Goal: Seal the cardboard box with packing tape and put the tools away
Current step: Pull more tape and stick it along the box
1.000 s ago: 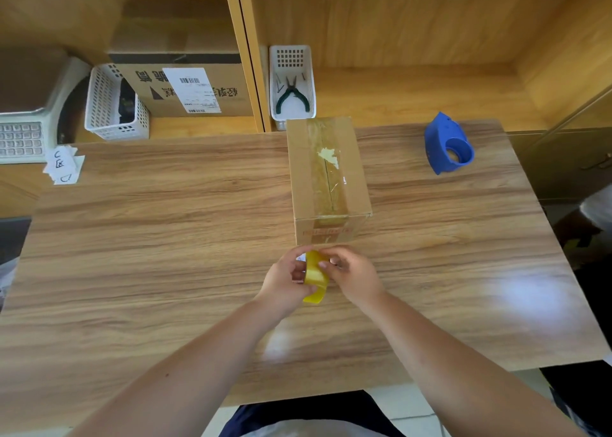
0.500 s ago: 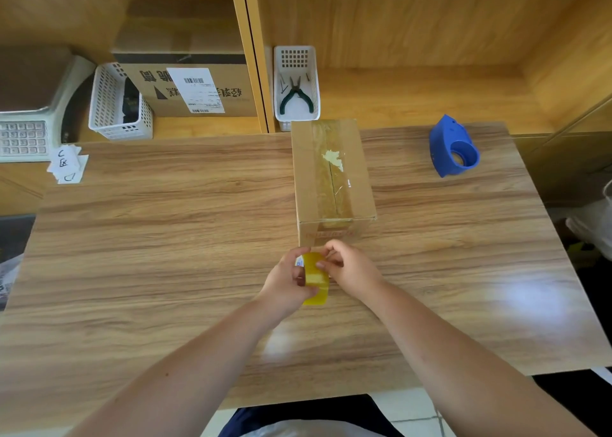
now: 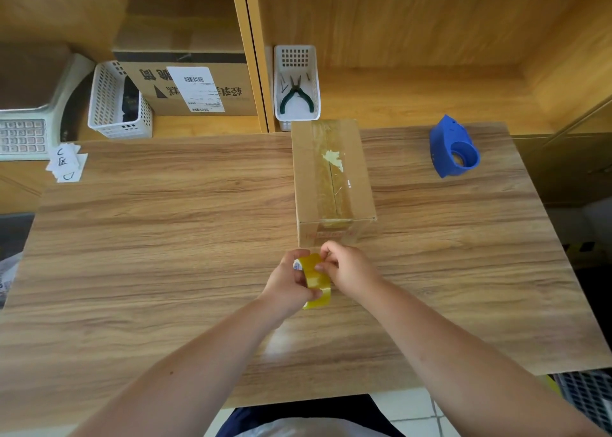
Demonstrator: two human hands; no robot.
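Yellow tape roll (image 3: 316, 281) looks light and stiff; left hand (image 3: 287, 287) grips its rim, right hand (image 3: 347, 271) fingers pinch the sticky end.

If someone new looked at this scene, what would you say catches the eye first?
Probably the yellow tape roll, gripped between the left hand and right hand just in front of the cardboard box standing mid-table. Next, the bright blue tape dispenser lying alone at the table's far right.
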